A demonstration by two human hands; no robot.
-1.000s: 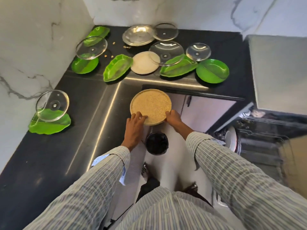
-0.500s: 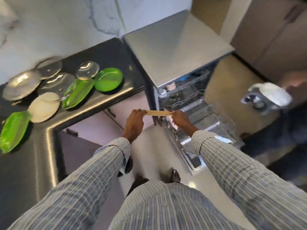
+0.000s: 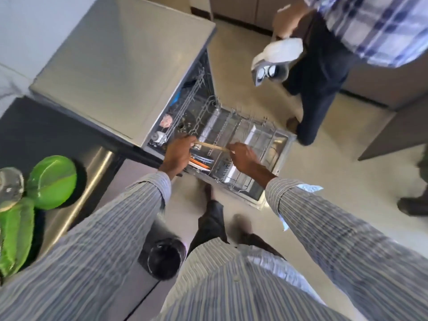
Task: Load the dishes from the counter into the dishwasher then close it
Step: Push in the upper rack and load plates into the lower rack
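I hold a tan speckled plate edge-on between both hands, above the pulled-out lower rack of the open dishwasher. My left hand grips its left rim and my right hand pinches its right rim. Plates stand in the rack's near left corner, just below my left hand. The upper rack shows inside the machine. On the black counter at the left lie a round green plate, a green leaf-shaped plate and a glass lid.
A person in a checked shirt stands beyond the open dishwasher door, holding a white headset. Another person's shoe is at the right edge. A dark round bin sits on the floor by my legs. Grey cabinets line the far right.
I turned right from the counter corner to the dishwasher, carrying the tan plate in both hands. It now hangs edge-on over the lower rack, closer to the machine than half a second ago.
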